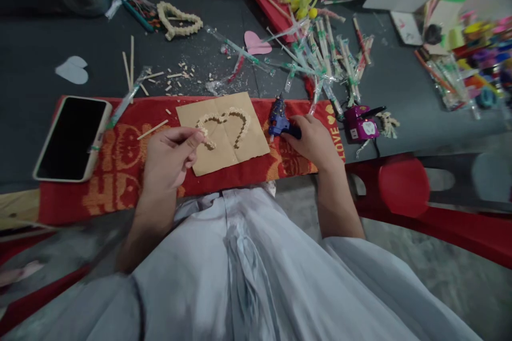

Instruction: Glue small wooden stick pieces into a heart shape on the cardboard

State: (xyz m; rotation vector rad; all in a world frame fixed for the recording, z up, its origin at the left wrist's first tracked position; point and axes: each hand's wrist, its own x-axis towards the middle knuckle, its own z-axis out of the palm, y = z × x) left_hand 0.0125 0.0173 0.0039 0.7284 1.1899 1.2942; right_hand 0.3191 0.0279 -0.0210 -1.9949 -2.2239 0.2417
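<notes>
My left hand (170, 157) is closed in a pinch at the left side of an unfinished-looking heart outline (243, 117) built of small pale stick pieces. What lies between the fingertips is too small to make out for certain. Under the heart is a creased sheet of brown cardboard (256, 146). To its right my right hand (314, 136) is wrapped round the handle of a blue glue gun (279, 122), which rests on the red towel (200, 186) with its nozzle side toward the cardboard.
A phone (72, 138) lies at the left. Behind the towel are cut stick bits (180, 77), a second stick-built heart (180, 21), paper hearts (257, 42), and wrapped chopsticks (324, 48). A purple box (362, 122) stands at the right, near a red stool (404, 185).
</notes>
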